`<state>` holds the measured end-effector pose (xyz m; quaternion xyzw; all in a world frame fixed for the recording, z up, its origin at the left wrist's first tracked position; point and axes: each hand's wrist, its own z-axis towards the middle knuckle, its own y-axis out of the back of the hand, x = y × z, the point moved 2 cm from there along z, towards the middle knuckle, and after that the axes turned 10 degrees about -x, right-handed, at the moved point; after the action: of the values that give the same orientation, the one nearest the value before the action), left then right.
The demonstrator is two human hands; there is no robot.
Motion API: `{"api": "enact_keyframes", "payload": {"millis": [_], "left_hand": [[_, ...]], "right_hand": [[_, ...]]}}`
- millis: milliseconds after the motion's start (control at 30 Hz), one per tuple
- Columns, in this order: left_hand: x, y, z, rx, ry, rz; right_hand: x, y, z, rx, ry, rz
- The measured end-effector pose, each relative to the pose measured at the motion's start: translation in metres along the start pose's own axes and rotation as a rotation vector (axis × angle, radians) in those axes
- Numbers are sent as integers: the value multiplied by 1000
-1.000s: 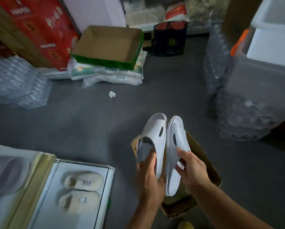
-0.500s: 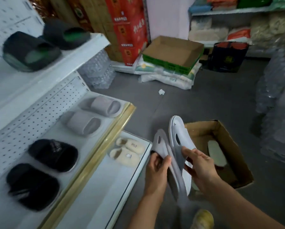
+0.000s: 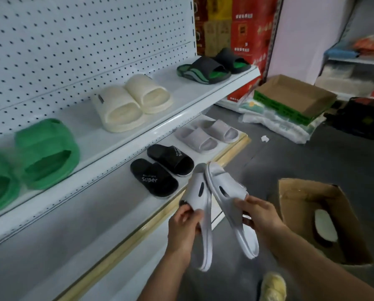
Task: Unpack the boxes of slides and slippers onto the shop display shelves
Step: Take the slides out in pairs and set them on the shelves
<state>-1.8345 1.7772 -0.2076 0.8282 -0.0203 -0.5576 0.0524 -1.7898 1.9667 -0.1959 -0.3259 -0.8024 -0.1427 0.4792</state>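
Holding one pale grey slide each, the hands hang in front of the lower shelf, apart from one another. The left hand curls round the strap of the left slide, its heel hanging down past the wrist. The right hand grips the right slide by its side, toe up. The two toes meet at the top, just beside the black "Super" slides on that shelf, with a grey pair farther along. The upper shelf carries green slides, a cream pair and a black-and-green pair. The open cardboard box sits on the floor right of the hands, one pale sole lying inside.
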Motion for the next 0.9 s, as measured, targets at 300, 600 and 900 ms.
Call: {"api": "enact_keyframes", "payload": {"millis": [300, 600, 900], "left_hand": [[-15, 109, -1, -234, -286, 260], [8, 192, 56, -393, -378, 702], [20, 227, 156, -289, -359, 1035]], "right_hand": [[-1, -62, -30, 59, 140, -251], [-29, -106, -1, 101, 118, -338], [-57, -118, 45, 199, 252, -660]]}}
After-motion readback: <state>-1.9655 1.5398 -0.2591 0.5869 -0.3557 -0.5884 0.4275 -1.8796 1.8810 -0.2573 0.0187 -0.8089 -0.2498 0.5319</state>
